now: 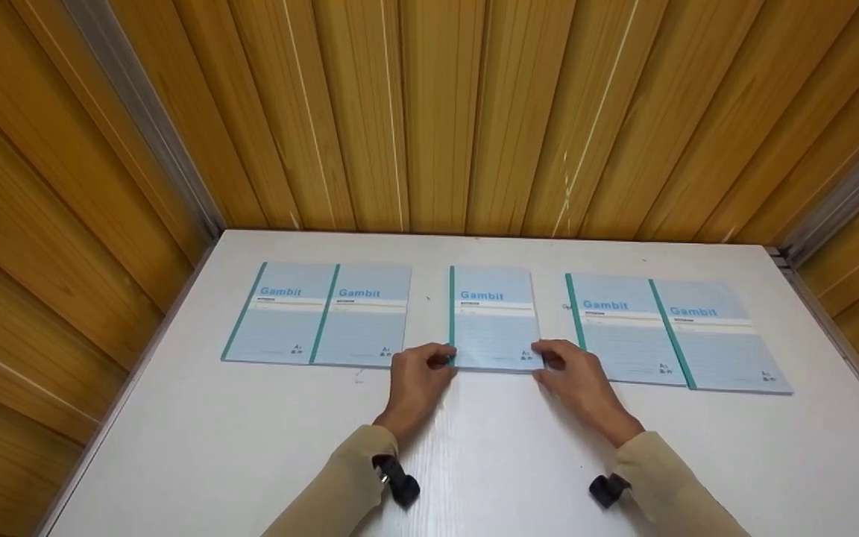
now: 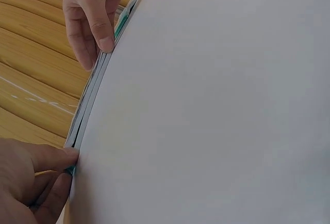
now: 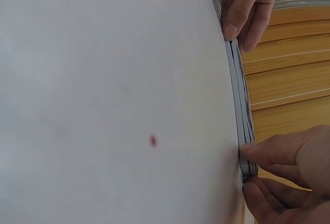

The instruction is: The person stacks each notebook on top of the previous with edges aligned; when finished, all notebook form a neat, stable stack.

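Observation:
A light blue "Gambit" notebook with a green spine lies flat on the white table, in the middle of a row. At its near left corner, by the spine, my left hand pinches it between thumb and bent fingers. The near right corner is held the same way by my right hand. Both wrist views catch the notebook's near edge side-on, as thin stacked layers, with the fingertips of both hands right at it.
Two matching notebooks lie side by side on the left, and two more on the right, slightly slanted. The white table ends at a wood-panelled wall; panels also flank both sides. Dark wrist-worn devices sit at both cuffs.

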The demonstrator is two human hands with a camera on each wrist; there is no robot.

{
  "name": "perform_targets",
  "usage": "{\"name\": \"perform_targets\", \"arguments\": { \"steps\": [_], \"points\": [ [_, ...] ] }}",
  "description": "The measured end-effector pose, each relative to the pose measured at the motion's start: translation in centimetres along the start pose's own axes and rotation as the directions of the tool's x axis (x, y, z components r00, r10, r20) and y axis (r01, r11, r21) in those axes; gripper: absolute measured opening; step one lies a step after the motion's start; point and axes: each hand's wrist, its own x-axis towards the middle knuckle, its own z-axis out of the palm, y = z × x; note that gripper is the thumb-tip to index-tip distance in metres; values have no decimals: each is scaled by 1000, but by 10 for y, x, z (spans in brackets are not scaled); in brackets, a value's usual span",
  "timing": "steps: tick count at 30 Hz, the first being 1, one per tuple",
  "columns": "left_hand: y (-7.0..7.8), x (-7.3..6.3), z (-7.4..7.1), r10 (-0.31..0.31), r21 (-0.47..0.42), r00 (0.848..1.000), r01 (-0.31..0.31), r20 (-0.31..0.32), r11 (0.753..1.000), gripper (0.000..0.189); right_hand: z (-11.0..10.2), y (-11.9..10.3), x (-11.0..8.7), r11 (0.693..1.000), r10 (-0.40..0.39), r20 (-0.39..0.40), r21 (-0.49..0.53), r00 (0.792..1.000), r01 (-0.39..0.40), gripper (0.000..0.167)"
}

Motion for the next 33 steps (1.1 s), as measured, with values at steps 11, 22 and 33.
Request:
{"name": "perform_targets", "arguments": {
  "steps": [11, 22, 33],
  "points": [
    [4, 1, -13, -23, 1, 997, 23, 67, 1000, 26, -7, -9, 6, 1000, -27, -23, -2, 999, 27, 41],
    [-5, 3, -56, -2, -16, 1000, 2, 14, 1000, 28, 16, -33, 22, 984, -153, -52, 86, 987, 157, 37],
    [-19, 10, -103, -20, 4, 996, 20, -92, 1000, 28, 47, -53, 37, 974, -170, 3, 151, 985, 168, 38]
  ]
}}
